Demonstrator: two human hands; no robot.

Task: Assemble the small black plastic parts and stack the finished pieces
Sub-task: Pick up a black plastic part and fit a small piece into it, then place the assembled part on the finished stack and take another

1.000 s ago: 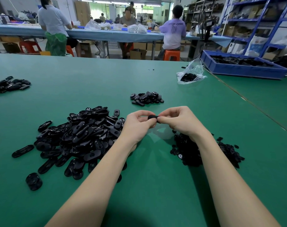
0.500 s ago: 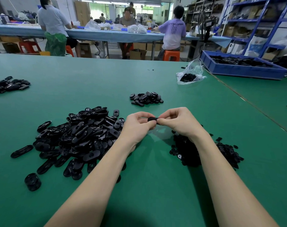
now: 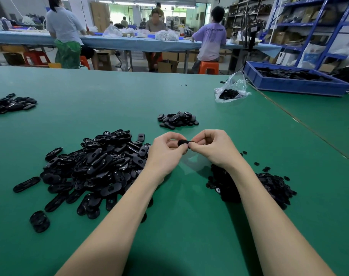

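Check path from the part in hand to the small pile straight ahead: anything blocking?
Nothing visible does. Both hands, left hand and right hand, pinch the black part above the green table. Only bare mat lies between it and the small pile beyond.

We see two bare forearms reaching in from the lower edge — no sleeve covers them up to where the view cuts them. Our left hand (image 3: 165, 154) and right hand (image 3: 211, 148) are bare too — short, plain nails.
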